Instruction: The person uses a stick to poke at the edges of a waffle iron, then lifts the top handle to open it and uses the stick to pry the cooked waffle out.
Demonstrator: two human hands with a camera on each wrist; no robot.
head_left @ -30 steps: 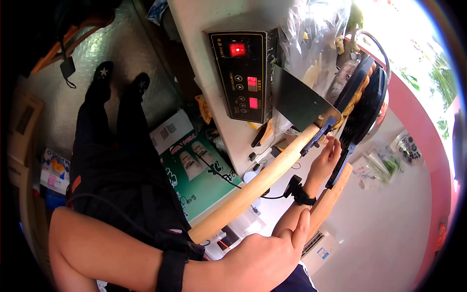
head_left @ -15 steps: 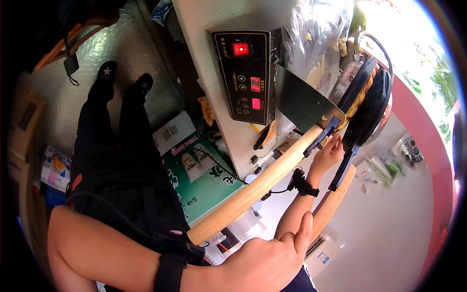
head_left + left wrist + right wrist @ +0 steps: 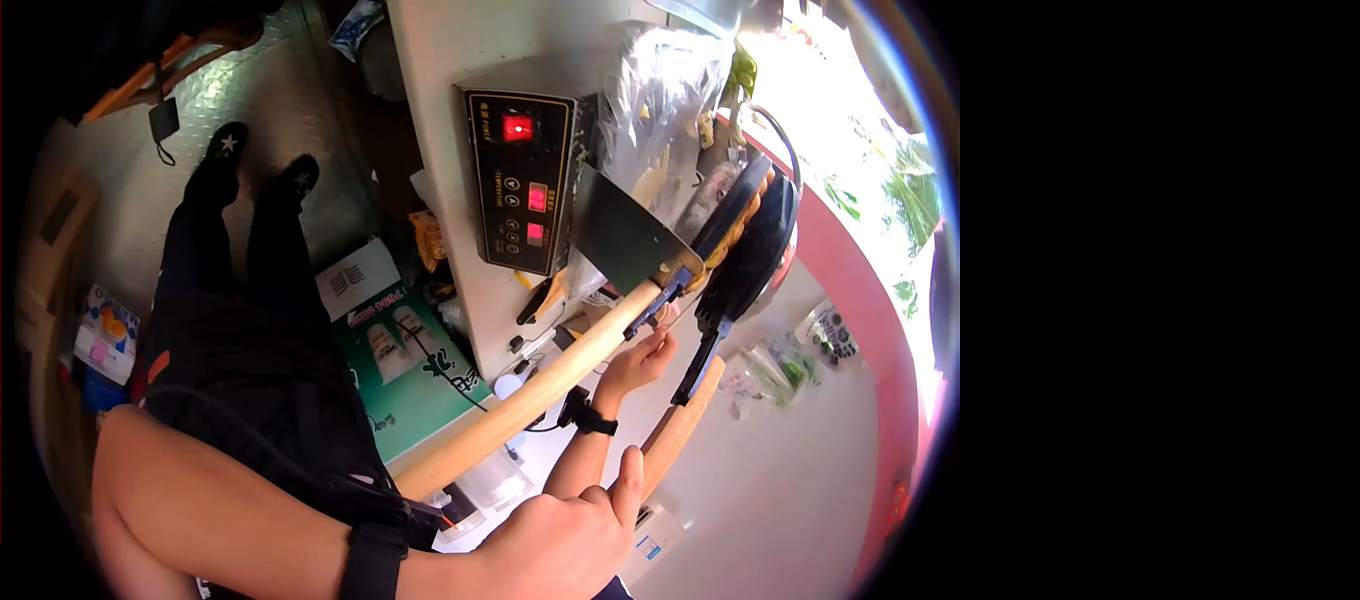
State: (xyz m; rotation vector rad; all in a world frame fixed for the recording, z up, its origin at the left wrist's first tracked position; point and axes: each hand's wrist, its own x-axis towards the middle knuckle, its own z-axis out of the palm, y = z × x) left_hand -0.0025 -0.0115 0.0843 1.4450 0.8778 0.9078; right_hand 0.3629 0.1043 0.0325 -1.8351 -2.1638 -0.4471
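Note:
In the head view a waffle iron with two black plates stands partly open, its right plate [image 3: 755, 250] swung away from the left plate [image 3: 735, 210]. A golden waffle [image 3: 738, 232] shows along the gap between them. My left hand [image 3: 560, 545] reaches across the front and grips the right plate's wooden handle [image 3: 668, 440]. The other wooden handle [image 3: 530, 390] slants down beside it, with nothing holding it. My right hand [image 3: 637, 365] hovers just below the iron, between the two handles, fingers loosely bent and nothing visible in them. Both wrist views are black.
A control box [image 3: 525, 185] with a lit red switch sits on the white counter [image 3: 440, 130]. Near it are a flat dark metal plate [image 3: 630, 230] and a clear plastic bag [image 3: 655, 105]. A green box [image 3: 415, 380] stands below. Bagged greens [image 3: 765, 375] lie to the right.
My right hand has drawn back from the gap between the plates, down and to the left. My left hand keeps its grip on the handle. The whole view has shifted slightly.

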